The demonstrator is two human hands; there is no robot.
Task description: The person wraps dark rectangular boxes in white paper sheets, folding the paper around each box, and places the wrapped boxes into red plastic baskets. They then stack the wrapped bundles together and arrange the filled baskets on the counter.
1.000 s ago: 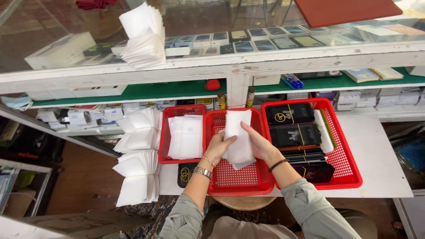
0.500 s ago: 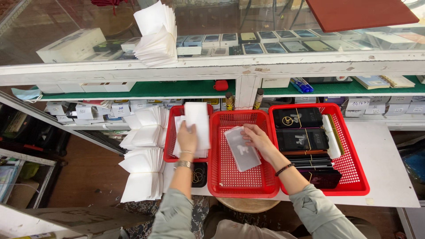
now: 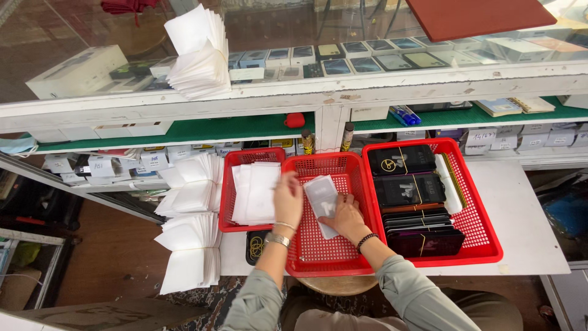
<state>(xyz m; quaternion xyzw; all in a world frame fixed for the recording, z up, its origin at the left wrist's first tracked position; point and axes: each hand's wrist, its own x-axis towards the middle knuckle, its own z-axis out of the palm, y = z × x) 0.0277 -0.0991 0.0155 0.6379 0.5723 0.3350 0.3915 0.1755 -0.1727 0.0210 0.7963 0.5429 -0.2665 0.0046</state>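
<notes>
My right hand lies on the lower end of a flat, clear-white pouch and holds it against the mesh floor of the middle red basket. My left hand hovers over the rim between that basket and the left red basket. Its fingers are stretched out and I see nothing in them. It is just right of a stack of white sleeves lying in the left basket.
The right red basket holds banded bundles of dark flat cases. Fanned white sleeves sit on the left, with more white sleeves on the glass counter. The baskets rest on a white table below shelves of small boxes.
My left hand left the white stack in the left basket and swung right toward the middle basket. The pouch now lies flat under my right hand.
</notes>
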